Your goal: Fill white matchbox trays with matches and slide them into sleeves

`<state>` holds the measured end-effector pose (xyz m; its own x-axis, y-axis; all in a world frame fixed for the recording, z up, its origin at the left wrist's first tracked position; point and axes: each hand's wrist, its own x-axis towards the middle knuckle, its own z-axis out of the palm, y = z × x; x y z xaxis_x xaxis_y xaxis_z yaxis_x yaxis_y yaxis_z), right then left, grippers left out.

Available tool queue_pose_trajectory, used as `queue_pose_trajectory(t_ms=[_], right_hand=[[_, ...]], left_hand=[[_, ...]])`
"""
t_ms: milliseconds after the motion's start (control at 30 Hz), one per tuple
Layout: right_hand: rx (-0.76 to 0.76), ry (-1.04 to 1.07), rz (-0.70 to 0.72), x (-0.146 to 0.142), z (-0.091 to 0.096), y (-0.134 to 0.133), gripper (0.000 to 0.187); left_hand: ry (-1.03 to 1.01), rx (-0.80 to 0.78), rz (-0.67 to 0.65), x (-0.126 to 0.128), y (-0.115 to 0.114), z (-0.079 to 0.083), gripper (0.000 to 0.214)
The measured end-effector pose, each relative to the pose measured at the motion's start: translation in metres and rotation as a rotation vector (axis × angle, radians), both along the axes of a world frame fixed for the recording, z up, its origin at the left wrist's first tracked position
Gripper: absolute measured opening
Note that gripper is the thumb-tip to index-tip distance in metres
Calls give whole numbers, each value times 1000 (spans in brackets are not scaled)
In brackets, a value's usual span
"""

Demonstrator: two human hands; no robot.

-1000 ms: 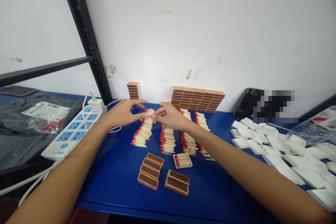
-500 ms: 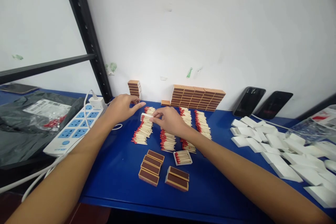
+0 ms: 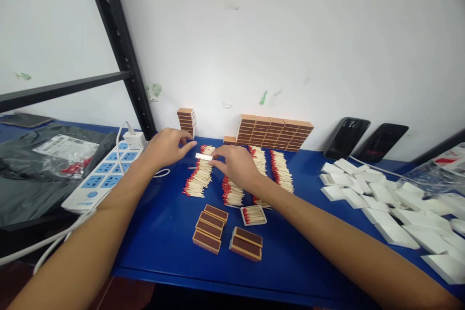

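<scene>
My right hand point(image 3: 238, 164) pinches the end of a small white matchbox tray point(image 3: 204, 157) above the left row of matches point(image 3: 198, 179). The tray is tilted, so its white side faces me and its inside is hidden. Just left of it, my left hand point(image 3: 170, 144) hovers with thumb and fingers apart, holding nothing. A stray match point(image 3: 191, 168) pokes out from the row's left edge. More red-tipped matches point(image 3: 232, 191) lie in rows under and beyond my right hand. Nearer to me is a tray filled with matches point(image 3: 253, 215).
Brown matchbox sleeves point(image 3: 209, 228) lie in front, beside two more sleeves point(image 3: 246, 243). Stacked matchboxes point(image 3: 274, 133) and a shorter stack point(image 3: 186, 122) stand by the wall. White trays point(image 3: 385, 203) heap at right, near two phones point(image 3: 347, 139). A power strip point(image 3: 105, 174) sits left.
The tray in my right hand has tipped, from showing red match heads inside to showing only its white side. My left hand has shifted slightly left. One match now sticks out left of the row.
</scene>
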<state>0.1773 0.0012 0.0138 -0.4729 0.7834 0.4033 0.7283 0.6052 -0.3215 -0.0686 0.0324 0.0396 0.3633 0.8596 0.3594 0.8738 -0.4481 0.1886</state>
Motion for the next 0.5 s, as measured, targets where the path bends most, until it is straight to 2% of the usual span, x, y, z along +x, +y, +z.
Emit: queue_pose_trajectory(t_ms=[133,300,500], right_hand=[[48,-43,1,1,0,-3,15],[198,-170,-17,7,2,-6,27],[267,-143,-43,34,10,-12,28]], left_hand=[[26,-143,-86,-10,4,2,27],[80,-384,-179,-15,-1,5,26],[17,-474,-248,-10,-2,-1,26]])
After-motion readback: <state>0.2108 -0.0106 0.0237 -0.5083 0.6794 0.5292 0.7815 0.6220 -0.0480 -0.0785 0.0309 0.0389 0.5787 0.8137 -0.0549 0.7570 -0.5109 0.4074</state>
